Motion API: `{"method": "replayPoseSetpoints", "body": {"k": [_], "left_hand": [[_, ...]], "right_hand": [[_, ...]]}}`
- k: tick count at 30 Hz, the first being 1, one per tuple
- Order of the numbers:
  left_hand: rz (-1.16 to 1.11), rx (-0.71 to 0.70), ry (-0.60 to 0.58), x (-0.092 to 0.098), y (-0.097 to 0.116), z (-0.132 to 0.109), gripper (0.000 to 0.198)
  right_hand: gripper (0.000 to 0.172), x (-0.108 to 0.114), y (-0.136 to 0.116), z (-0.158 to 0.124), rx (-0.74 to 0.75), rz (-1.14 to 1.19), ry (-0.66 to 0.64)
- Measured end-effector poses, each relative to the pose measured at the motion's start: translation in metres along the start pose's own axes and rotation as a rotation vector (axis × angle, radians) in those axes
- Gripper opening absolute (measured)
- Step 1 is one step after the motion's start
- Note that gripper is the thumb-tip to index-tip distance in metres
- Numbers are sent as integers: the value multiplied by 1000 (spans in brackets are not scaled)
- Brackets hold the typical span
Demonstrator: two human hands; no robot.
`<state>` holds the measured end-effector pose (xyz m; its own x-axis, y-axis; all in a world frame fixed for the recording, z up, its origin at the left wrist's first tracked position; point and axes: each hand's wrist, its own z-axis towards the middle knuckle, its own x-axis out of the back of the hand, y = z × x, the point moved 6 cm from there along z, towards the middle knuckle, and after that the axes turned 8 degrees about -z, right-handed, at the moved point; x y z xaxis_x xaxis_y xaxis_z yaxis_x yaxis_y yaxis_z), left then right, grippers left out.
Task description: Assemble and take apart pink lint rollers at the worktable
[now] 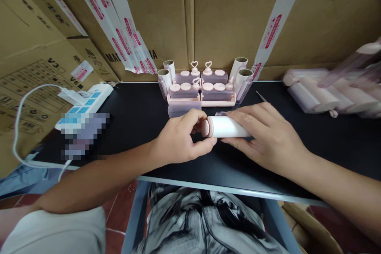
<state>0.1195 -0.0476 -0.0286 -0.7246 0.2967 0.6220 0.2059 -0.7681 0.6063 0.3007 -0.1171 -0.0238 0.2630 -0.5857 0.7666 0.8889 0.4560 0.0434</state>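
Observation:
A white lint roller roll (229, 126) lies level between my hands above the black table, with a pink cap (205, 127) at its left end. My right hand (266, 139) is wrapped round the roll's right part, which the palm hides. My left hand (181, 137) is closed about the capped end, thumb below and curled fingers behind. A small clear piece (220, 114) shows just behind the roll. Farther back, pink holders (218, 102) contain translucent lilac cases with pink tops, some bearing heart-shaped loops. Several white rolls (241, 79) with hollow brown cores stand at either side.
A blurred heap of pink and lilac cases (333, 91) lies at right. A thin metal tool (260, 96) rests behind my right hand. At left is a white power strip (89, 105) with a cable. Cardboard (220, 20) walls off the table's back.

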Motion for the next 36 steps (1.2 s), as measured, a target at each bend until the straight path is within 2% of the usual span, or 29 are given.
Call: {"method": "replayPoseSetpoints", "body": {"k": [4,8,14,16,19,21,23,24,27,29,31,33,34,36], "left_hand": [[-33,27,-11,0,-3,1,39],[-85,-3,-25,5,-6,4,41],[-59,29,181,33,-21,15,25],[-39,40,217,39,-26,18,21],[-21,49,205,40,-31,20,20],[-36,48,159,36,-34,19,21],[-108,58,78,29,-37,17,29],[-164,75,21,24,-39,16,39],[-338,125,-156,6,-40,13,86],[-457,139,-254,-8,-35,10,99],[-611,153,-307,-18,-28,9,86],[-762,178,-307,-23,-22,9,65],[-822,202,-288,-23,-21,9,57],[-910,258,-226,-17,-24,11,51]], "right_hand": [[39,-2,1,0,-13,38,-8],[39,1,7,0,-73,150,14],[35,5,44,-7,-492,410,177],[35,2,53,-9,-558,541,223],[33,-5,59,-7,-581,687,241],[34,-13,58,-5,-589,776,174],[36,-26,52,-4,-623,928,30],[37,-34,46,-5,-664,1038,-62],[43,-58,19,-13,-808,1435,-335],[49,-68,-3,-19,-860,1636,-515],[56,-74,-22,-24,-873,1732,-662],[62,-77,-30,-27,-879,1721,-723],[65,-77,-29,-26,-859,1682,-703],[67,-73,-16,-20,-776,1508,-578]]}}
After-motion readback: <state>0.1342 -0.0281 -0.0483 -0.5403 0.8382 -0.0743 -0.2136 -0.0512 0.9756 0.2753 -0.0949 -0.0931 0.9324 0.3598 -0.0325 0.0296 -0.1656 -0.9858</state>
